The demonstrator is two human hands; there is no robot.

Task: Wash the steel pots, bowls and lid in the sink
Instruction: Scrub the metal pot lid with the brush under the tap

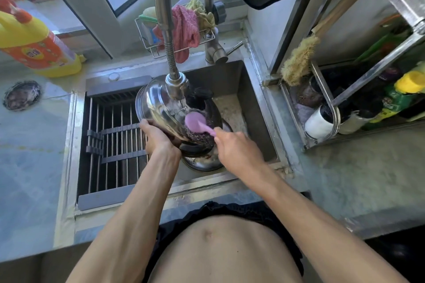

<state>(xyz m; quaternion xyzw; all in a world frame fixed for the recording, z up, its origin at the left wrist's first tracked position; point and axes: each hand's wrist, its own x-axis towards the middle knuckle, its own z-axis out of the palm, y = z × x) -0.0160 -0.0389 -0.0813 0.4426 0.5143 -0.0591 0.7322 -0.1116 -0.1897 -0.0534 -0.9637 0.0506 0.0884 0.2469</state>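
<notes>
Grey countertop (358,181) rims the steel sink (259,107). Over the basin, the left hand (158,138) grips a tilted steel lid (156,103) by its edge, while the right hand (239,148) clasps a pink-handled scrubber (199,125) pressed against it. Beyond, the faucet (176,84) hangs directly over the lid.

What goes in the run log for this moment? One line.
left hand holds pot | right hand scrubs with brush | under tap
</notes>
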